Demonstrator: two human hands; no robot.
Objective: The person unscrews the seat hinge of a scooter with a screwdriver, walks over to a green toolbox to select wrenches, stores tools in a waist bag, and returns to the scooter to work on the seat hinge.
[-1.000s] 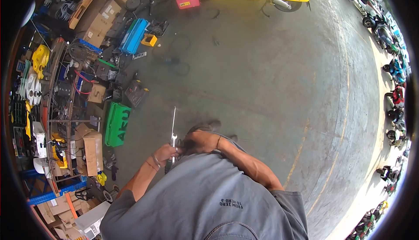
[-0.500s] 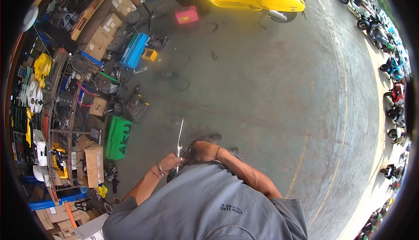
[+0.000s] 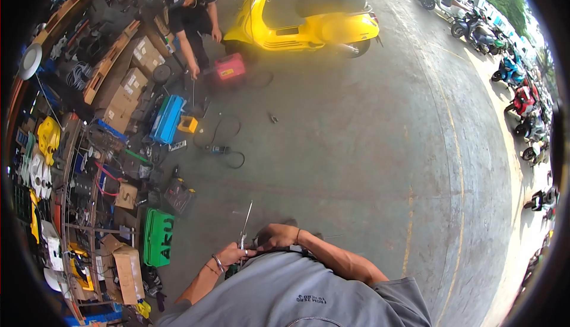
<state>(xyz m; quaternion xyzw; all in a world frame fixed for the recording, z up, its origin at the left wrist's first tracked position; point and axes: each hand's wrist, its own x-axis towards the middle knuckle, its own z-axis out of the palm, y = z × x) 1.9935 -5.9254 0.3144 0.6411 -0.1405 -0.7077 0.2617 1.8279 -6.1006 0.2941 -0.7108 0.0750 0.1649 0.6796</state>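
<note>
My left hand [image 3: 233,252] is closed at waist height, close against the grey shirt. Out of it points a screwdriver [image 3: 246,220] with a long thin metal shaft, directed forward. A short shiny piece, like a spanner's open end [image 3: 241,241], shows beside the shaft at my fingers. My right hand [image 3: 278,237] is curled right beside the left one, at the front of my waist. Its fingers bend inward over something dark, and what they hold is hidden. The shirt [image 3: 279,288] covers what lies below both hands.
A yellow scooter [image 3: 297,27] stands ahead, with a crouching person [image 3: 193,21] beside it. Pink [image 3: 230,67], blue [image 3: 167,119] and green [image 3: 158,238] toolboxes line the left side near cluttered shelves. A cabled tool [image 3: 219,149] lies on the floor. Parked motorbikes [image 3: 522,101] stand right.
My view has tilted up, so the scooter and floor items sit lower and the crouching person shows more fully. Both hands stay together at my waist, the screwdriver still in the left.
</note>
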